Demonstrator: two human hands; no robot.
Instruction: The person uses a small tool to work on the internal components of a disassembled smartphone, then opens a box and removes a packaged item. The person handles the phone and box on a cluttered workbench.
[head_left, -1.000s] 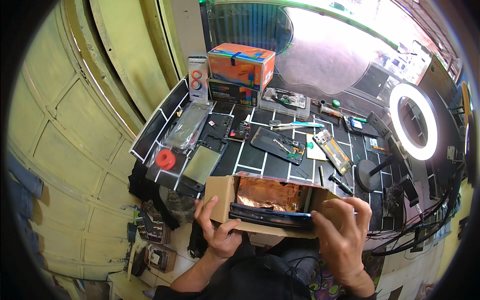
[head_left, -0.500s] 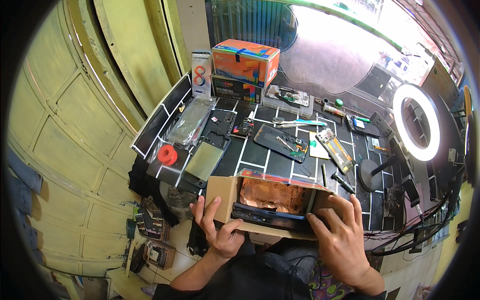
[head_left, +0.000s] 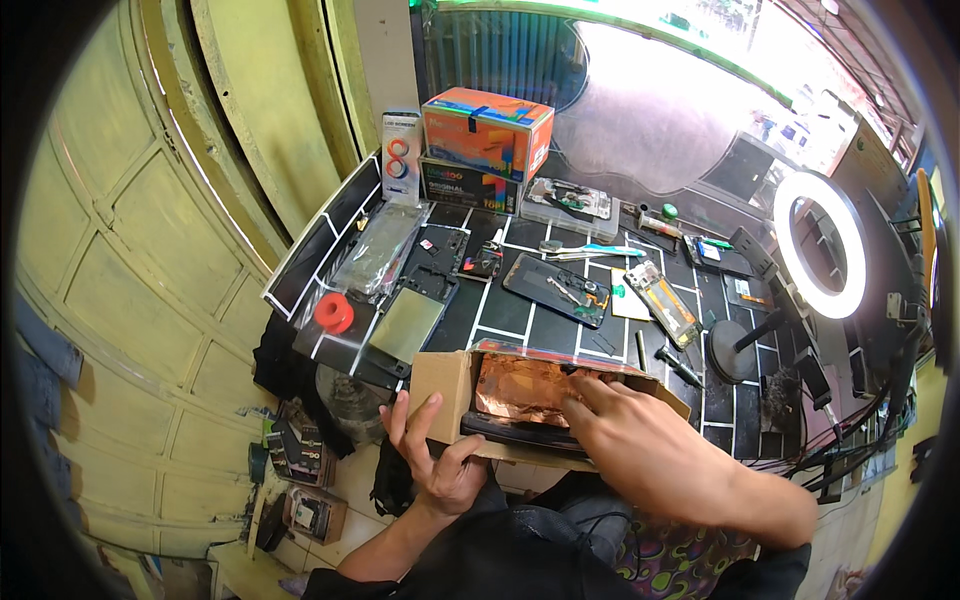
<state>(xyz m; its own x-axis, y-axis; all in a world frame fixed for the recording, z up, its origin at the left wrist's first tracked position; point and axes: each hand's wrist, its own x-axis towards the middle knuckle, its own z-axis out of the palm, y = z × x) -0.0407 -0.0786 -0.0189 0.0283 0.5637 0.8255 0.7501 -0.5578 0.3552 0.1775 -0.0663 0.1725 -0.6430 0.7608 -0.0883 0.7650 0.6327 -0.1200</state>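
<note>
An open cardboard box [head_left: 437,392] is tilted toward me at the near edge of the table. My left hand [head_left: 446,474] grips its left end, thumb at the front edge and fingers around the side. Inside the box a shiny copper-coloured sheet [head_left: 515,388] shows, with dark flat pieces [head_left: 512,432] standing along the near wall. My right hand [head_left: 640,435] reaches into the box from the right, its fingers bent and close together against the copper-coloured part. What its fingertips pinch, if anything, is hidden.
Phone parts lie across the black table [head_left: 478,335], among them a phone frame [head_left: 555,288]. A red spool [head_left: 333,313] sits at the left. Cartons [head_left: 485,130] are stacked at the back. A lit ring lamp [head_left: 848,245] stands right, with cables [head_left: 850,440] below it.
My right hand has left the box's right end and moved leftward into its opening. My left hand keeps its grip on the box.
</note>
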